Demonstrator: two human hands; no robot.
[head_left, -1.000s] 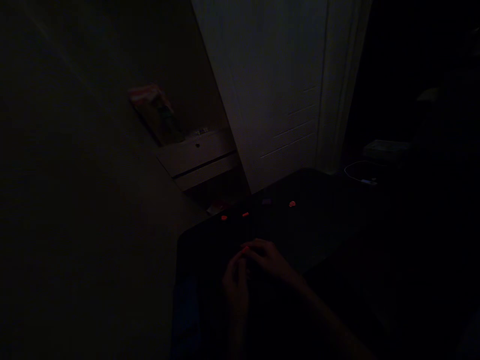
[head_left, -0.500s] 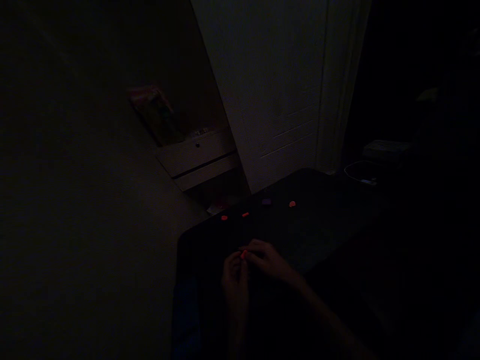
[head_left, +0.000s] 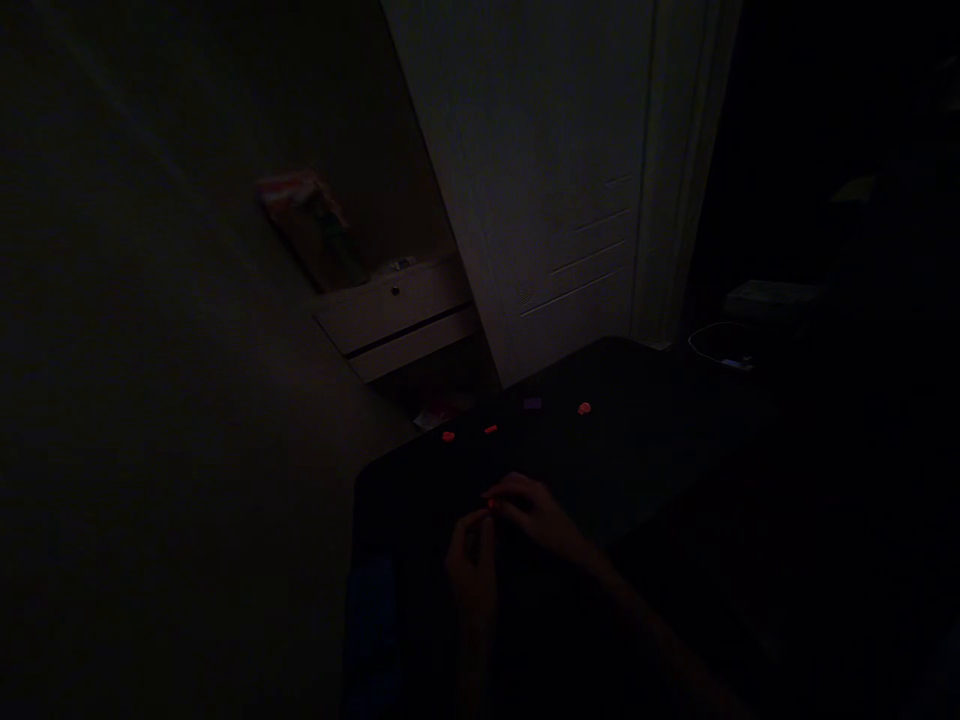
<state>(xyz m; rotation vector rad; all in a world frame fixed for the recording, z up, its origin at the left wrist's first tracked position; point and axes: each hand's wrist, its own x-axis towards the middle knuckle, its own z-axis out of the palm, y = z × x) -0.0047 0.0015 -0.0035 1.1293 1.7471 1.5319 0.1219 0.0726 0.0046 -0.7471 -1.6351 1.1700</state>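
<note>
Both hands meet over the dark table (head_left: 637,440) and pinch one small orange-red piece (head_left: 491,505), whose kind is too dark and small to tell. My left hand (head_left: 472,560) is closed on it from below, thumb and fingers curled. From the right, my right hand (head_left: 532,510) grips it between thumb and fingertips. Beyond the hands lie a round orange piece (head_left: 448,437), a short orange bar (head_left: 490,429), a dark purple block (head_left: 532,404) and another rounded orange piece (head_left: 584,408).
The room is very dark. A pale door (head_left: 555,200) stands behind the table, with a drawer unit (head_left: 405,305) to its left. A wall fills the left side. At right are a white cable (head_left: 701,345) and a pale box (head_left: 772,293). Blue cloth-like material (head_left: 371,620) shows at lower left.
Both hands have shifted very slightly, and less of the orange-red piece shows between the fingers. The pieces on the table have not moved.
</note>
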